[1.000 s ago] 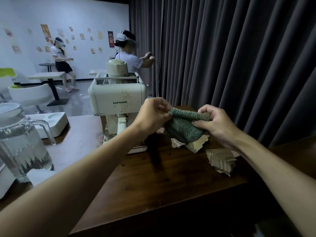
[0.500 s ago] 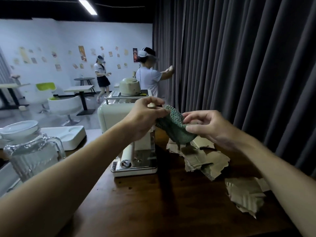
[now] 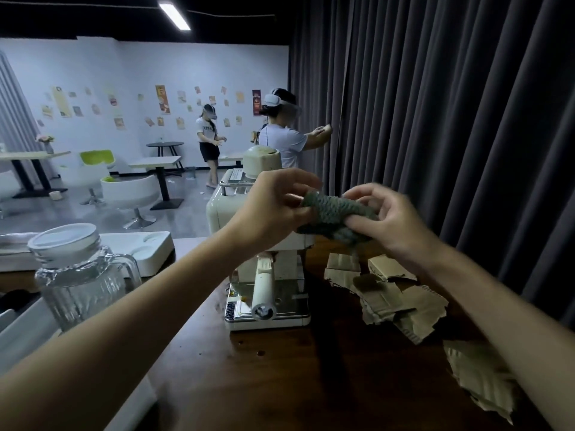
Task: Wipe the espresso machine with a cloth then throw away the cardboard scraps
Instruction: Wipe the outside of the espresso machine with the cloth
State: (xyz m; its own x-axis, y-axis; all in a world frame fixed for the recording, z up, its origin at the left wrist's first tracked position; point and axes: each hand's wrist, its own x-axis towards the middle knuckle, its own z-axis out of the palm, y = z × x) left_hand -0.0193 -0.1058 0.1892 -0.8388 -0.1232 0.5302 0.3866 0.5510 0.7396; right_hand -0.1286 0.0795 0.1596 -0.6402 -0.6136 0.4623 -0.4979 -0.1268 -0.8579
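Left hand (image 3: 273, 209) and right hand (image 3: 392, 225) are raised close together, each pinching one end of the green knitted cloth (image 3: 334, 213). The cloth is bunched between them, off the table (image 3: 311, 384), in front of the cream espresso machine (image 3: 222, 209); contact with it cannot be told. Cardboard scraps (image 3: 401, 303) lie on the table right of the machine. A glass jug (image 3: 77, 284) stands well to the left.

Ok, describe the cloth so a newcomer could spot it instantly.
Find the cream espresso machine on the dark table. At its top right, the left hand and right hand hold the cloth. It is green and knitted, unlike the tan scraps below.
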